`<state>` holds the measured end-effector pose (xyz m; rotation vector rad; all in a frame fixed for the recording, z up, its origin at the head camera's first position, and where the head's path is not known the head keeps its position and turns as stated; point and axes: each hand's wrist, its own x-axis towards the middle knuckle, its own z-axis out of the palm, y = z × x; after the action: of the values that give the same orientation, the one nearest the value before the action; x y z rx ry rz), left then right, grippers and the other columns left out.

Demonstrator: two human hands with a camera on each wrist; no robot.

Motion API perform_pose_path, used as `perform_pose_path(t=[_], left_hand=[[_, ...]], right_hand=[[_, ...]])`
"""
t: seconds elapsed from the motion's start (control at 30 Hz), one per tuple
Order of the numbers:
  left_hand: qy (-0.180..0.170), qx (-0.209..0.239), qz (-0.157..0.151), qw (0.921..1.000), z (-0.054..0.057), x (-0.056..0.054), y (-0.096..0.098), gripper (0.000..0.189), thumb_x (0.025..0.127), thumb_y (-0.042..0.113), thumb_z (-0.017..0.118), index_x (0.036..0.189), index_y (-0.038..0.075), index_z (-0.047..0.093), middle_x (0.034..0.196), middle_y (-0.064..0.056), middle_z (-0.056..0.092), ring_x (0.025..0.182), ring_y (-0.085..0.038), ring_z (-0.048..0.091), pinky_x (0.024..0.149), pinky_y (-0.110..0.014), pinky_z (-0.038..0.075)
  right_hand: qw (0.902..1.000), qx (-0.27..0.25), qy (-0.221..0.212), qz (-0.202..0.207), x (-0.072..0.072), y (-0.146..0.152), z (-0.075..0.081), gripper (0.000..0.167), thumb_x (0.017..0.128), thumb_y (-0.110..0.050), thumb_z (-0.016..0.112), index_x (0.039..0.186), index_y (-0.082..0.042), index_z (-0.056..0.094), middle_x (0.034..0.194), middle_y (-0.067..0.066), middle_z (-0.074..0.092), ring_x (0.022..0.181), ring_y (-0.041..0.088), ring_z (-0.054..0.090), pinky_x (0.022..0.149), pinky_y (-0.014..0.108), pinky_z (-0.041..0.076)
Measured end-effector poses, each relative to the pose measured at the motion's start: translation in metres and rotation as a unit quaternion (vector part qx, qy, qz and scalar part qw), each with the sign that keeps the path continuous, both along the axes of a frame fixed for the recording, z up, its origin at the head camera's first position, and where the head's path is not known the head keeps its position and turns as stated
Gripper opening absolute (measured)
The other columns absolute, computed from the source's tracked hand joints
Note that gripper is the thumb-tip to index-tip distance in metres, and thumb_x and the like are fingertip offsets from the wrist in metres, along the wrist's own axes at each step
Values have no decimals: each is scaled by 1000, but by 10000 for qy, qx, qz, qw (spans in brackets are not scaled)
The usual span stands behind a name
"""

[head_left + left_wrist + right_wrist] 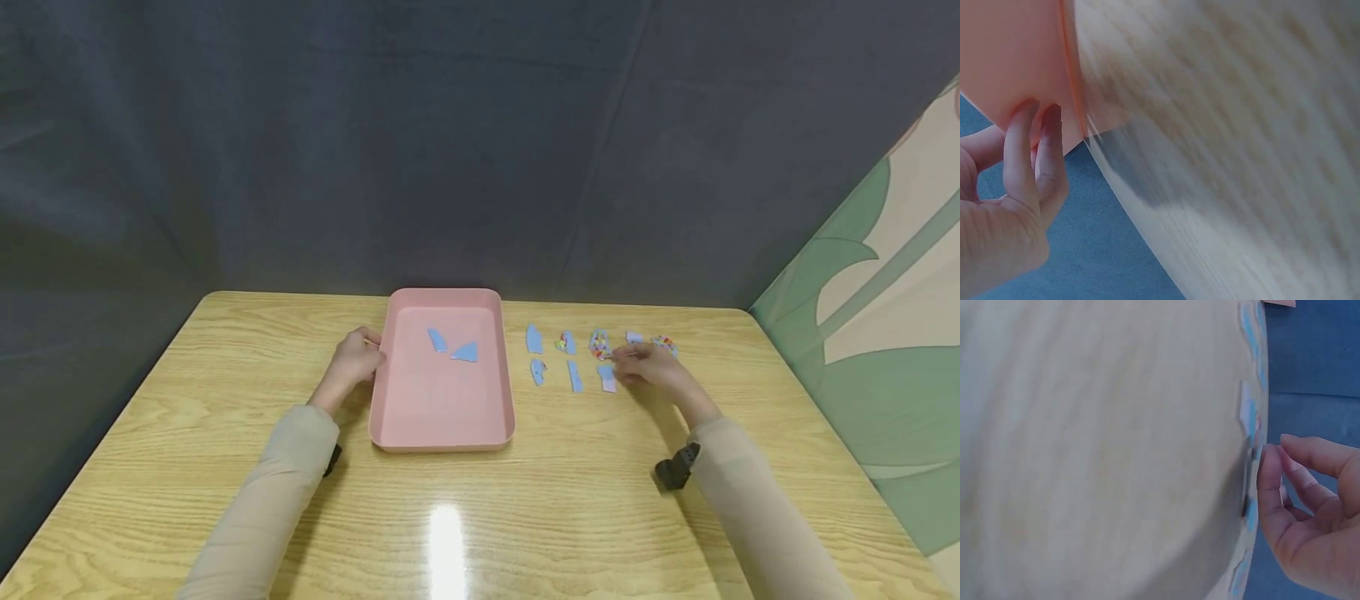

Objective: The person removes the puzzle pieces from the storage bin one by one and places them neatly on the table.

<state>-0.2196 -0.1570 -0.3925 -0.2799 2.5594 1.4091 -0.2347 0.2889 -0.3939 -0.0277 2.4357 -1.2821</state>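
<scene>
A pink tray lies on the table, holding two light-blue flat pieces, a narrow one and a triangular one. My left hand grips the tray's left side. In the left wrist view its fingertips press on the outer wall. Over the rows of flat pieces right of the tray is my right hand. Its fingertips are next to a multicoloured piece and a blue and lilac piece. In the right wrist view thumb and finger nearly meet; whether a piece is between them cannot be seen.
More flat pieces lie in two rows, among them a blue one, a narrow strip and a multicoloured one behind the right hand. A dark curtain hangs behind the wooden table. A patterned panel stands right.
</scene>
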Motion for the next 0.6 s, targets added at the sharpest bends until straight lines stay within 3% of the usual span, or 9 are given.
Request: perform_pose_path(t=[0.13, 0.23, 0.33, 0.4, 0.43, 0.5, 0.6], left_hand=[[17, 21, 7, 10000, 0, 1, 1, 38, 86, 1, 46, 123, -10, 47, 111, -24, 58, 84, -20, 60, 62, -24, 51], [17, 10, 17, 10000, 1, 1, 1, 37, 87, 1, 46, 123, -10, 47, 112, -24, 58, 84, -20, 59, 62, -24, 51], [-17, -13, 32, 10000, 1, 1, 1, 37, 88, 1, 46, 123, -9, 47, 113, -24, 57, 86, -21, 59, 62, -24, 51], [-40, -25, 35, 10000, 1, 1, 1, 36, 88, 2, 47, 123, -9, 47, 115, -25, 57, 88, -23, 59, 63, -24, 51], [-51, -26, 38, 10000, 1, 1, 1, 36, 88, 2, 47, 123, -9, 47, 115, -25, 57, 89, -23, 59, 63, -24, 51], [-62, -3, 41, 10000, 1, 1, 1, 37, 88, 1, 47, 123, -9, 47, 117, -26, 57, 90, -24, 60, 64, -25, 51], [-65, 31, 38, 10000, 0, 0, 1, 37, 88, 1, 47, 123, -9, 47, 118, -27, 58, 91, -24, 61, 64, -25, 52]], right_hand=[[9994, 271, 185, 120, -5, -13, 9, 48, 98, -18, 51, 137, 9, 42, 130, 28, 53, 106, 24, 63, 96, 35, 51], [9990, 256, 274, 236, -9, -30, 19, 48, 98, -17, 51, 137, 9, 41, 125, 25, 54, 105, 26, 62, 97, 37, 51], [9987, 202, 362, 313, -15, -49, 27, 46, 96, -15, 51, 136, 8, 43, 115, 18, 56, 80, 11, 56, 76, 27, 54], [9981, 233, 421, 391, -20, -62, 29, 45, 95, -14, 51, 135, 7, 45, 112, 15, 56, 73, 9, 51, 62, 23, 46], [9978, 242, 459, 417, -22, -68, 30, 45, 95, -15, 52, 135, 6, 46, 111, 14, 57, 73, 10, 52, 60, 24, 44], [9968, 245, 556, 512, -25, -82, 33, 43, 95, -14, 53, 134, 5, 47, 112, 16, 57, 78, 17, 57, 64, 27, 47], [9950, 156, 680, 710, -28, -104, 34, 42, 95, -13, 54, 133, 4, 49, 114, 17, 57, 100, 31, 59, 86, 37, 52]])
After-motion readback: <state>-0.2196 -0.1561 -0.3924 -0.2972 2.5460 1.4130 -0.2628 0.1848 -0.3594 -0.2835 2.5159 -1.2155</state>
